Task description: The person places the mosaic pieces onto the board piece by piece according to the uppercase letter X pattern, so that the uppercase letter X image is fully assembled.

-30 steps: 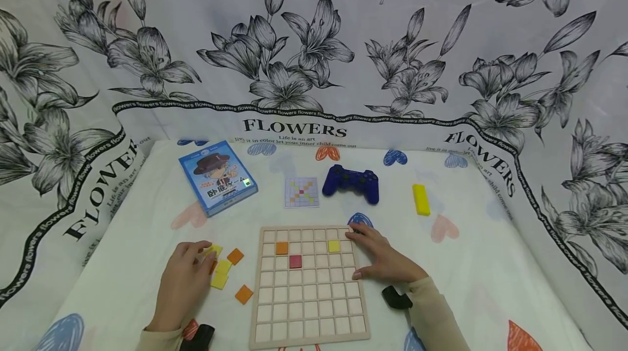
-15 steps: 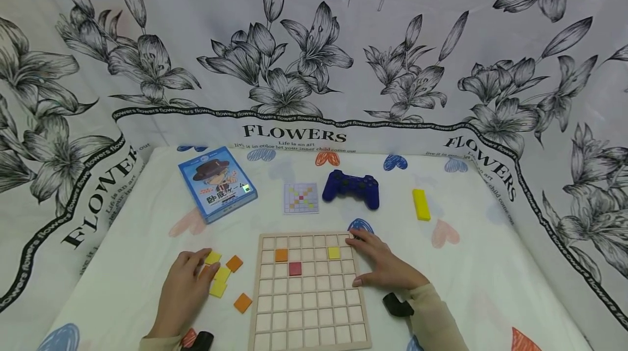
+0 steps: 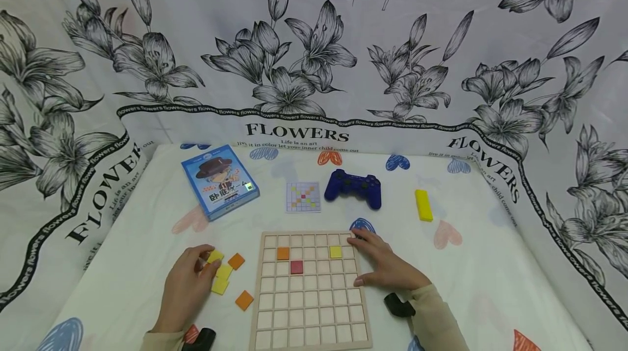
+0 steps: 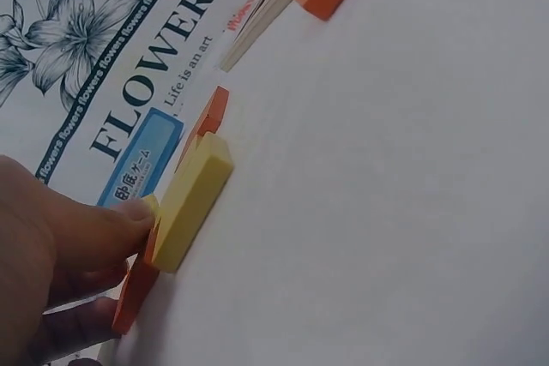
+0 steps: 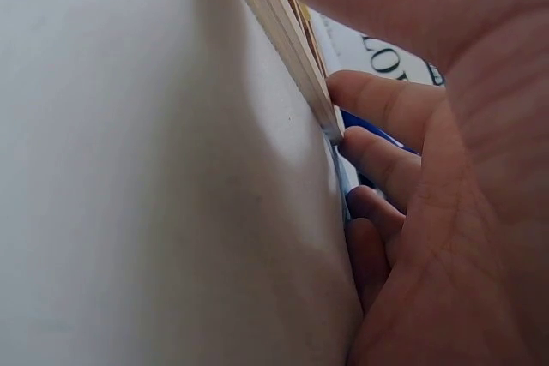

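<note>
My left hand (image 3: 183, 288) is over a small cluster of square tiles left of the board. In the left wrist view its thumb and fingers pinch an orange tile (image 4: 135, 293), mostly hidden by the hand in the head view. At the fingertips lies a yellow tile (image 3: 215, 256), with two more yellow ones overlapping just below. Loose orange tiles (image 3: 236, 261) lie to their right. The wooden grid board (image 3: 260, 285) carries one orange, one red (image 3: 296, 267) and one yellow tile. My right hand (image 3: 385, 261) rests spread along the board's right edge, fingertips and thumb touching it.
Behind the board are a blue box (image 3: 221, 182), a small pattern card (image 3: 302, 197), a blue game controller (image 3: 353, 187) and a yellow block (image 3: 424, 205). A heart-print cloth (image 3: 490, 274) covers the table, and a flower-print curtain (image 3: 314, 40) encloses its back and sides.
The left fingers have worked slightly at the tile cluster, and the orange tile between them has gone out of sight in the head view. The right hand and board stay put.
</note>
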Tool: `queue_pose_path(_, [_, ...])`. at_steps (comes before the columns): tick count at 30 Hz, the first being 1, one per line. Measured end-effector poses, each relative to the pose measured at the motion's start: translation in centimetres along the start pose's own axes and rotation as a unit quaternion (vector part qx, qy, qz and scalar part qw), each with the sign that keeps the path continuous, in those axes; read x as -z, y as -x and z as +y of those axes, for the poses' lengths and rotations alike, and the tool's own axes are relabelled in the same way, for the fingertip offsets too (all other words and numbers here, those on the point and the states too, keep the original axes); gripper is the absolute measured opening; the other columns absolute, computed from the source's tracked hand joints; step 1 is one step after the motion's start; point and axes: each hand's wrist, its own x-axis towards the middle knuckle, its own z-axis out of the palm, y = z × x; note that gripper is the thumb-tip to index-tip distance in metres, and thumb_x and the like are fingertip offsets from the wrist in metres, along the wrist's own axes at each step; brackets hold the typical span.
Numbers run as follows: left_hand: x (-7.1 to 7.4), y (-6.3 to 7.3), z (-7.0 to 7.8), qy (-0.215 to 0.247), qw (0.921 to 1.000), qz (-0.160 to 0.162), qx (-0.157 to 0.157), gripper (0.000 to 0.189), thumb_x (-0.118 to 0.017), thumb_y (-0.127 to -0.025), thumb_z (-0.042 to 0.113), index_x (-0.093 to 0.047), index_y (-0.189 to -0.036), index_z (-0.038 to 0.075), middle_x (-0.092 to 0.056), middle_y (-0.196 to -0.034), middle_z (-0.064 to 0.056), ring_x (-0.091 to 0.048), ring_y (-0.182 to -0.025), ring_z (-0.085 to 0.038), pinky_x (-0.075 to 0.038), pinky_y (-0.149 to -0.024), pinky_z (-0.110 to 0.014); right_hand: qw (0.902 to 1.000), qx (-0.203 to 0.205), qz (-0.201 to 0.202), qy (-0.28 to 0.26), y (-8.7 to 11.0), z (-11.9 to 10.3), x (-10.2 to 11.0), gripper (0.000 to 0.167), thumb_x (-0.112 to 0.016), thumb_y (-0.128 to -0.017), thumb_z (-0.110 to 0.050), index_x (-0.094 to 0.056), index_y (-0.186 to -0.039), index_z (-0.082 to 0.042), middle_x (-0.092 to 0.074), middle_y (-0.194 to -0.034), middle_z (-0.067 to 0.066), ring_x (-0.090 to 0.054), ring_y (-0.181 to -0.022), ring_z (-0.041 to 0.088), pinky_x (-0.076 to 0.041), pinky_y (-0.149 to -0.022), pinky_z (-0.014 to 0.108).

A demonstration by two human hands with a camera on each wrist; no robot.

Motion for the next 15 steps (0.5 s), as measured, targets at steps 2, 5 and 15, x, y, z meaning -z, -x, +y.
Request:
queue_pose_path(2, [-0.1, 0.0, 0.1, 0.009, 0.9999, 0.010, -0.003, 0.031, -0.074, -0.083, 0.010, -0.064, -0.113, 0.009, -0.057, -0.093, -0.003, -0.046, -0.076, -0.015, -0.039, -0.060, -0.025, 1.0000, 0.000, 0.000, 0.001, 0.0, 0.0, 0.1, 0.092, -0.077, -0.072, -0.054, -0.036, -0.148, -0.023, -0.017, -0.159, 0.003, -0.011, -0.146, 0.032, -0.018, -0.109, 0.064])
queue_pose_path(5, [-0.1, 0.0, 0.2, 0.027, 0.9993, 0.025, -0.003, 0.028, -0.072, -0.085, 0.007, -0.068, -0.112, 0.013, -0.057, -0.092, -0.001, -0.048, -0.077, -0.013, -0.041, -0.061, -0.019, 1.0000, 0.001, -0.002, 0.001, 0.1, 0.0, 0.2, 0.091, -0.076, -0.072, -0.055, -0.036, -0.148, -0.023, -0.017, -0.159, 0.003, -0.012, -0.146, 0.032, -0.019, -0.109, 0.064])
queue_pose_path(15, [0.1, -0.1, 4.2, 0.238, 0.9695, -0.056, -0.017, 0.033, -0.073, -0.083, 0.002, -0.064, -0.113, 0.013, -0.066, -0.099, -0.002, -0.062, -0.084, -0.005, -0.051, -0.072, -0.014, 0.9999, -0.004, -0.008, -0.010, 0.1, 0.4, 0.1, 0.090, -0.074, -0.073, -0.058, -0.035, -0.148, -0.028, -0.015, -0.160, -0.002, -0.010, -0.146, 0.027, -0.019, -0.110, 0.062])
